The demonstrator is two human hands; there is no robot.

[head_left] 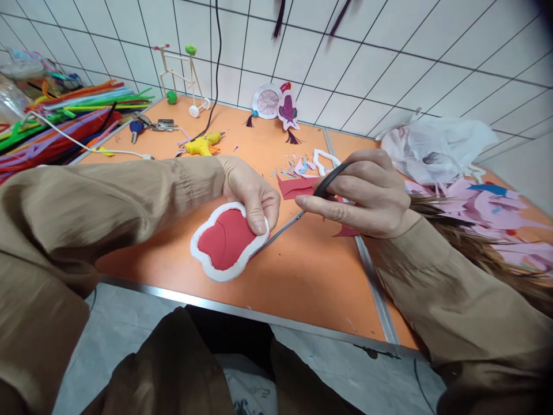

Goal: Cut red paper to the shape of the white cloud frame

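Note:
My left hand [254,199] pinches the right edge of a red paper cutout with a puffy white border [225,241], thumb on top. The cutout has a wavy, cloud-like outline and a thin curved line across its red face. In my right hand [363,190] is a pair of scissors [325,182] with dark handles, fingers through the loops. The blades point down and left and reach the cutout's lower right edge, where part of them is hidden. Behind the scissors lie red paper scraps [298,188] on the orange table [302,276].
A yellow glue gun [203,144], keys [152,124] and colourful pipe cleaners [64,124] are on the left. Small paper clippings [298,166] and a white wavy outline [324,161] lie behind my right hand. A plastic bag [432,147] and pink scraps [475,210] lie right.

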